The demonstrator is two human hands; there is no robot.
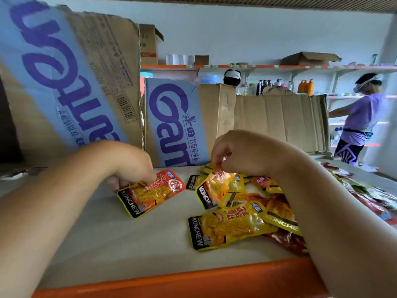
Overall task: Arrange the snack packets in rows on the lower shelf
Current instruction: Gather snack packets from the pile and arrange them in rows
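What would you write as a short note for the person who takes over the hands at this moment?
Left hand: holds the orange packet flat on the shelf, apart from the pile.
Right hand: pinches a yellow packet by its top edge, over the pile.
Done: no row visible yet.
Left: lay out the whole pile in rows.

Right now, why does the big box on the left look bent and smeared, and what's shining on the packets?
Head view: the wide-angle lens bows the left cardboard box, and blur smears its lettering. Same view: light glints off the foil of the lifted packet pinched by the right hand, while the flat packet under the left hand reads sharp.
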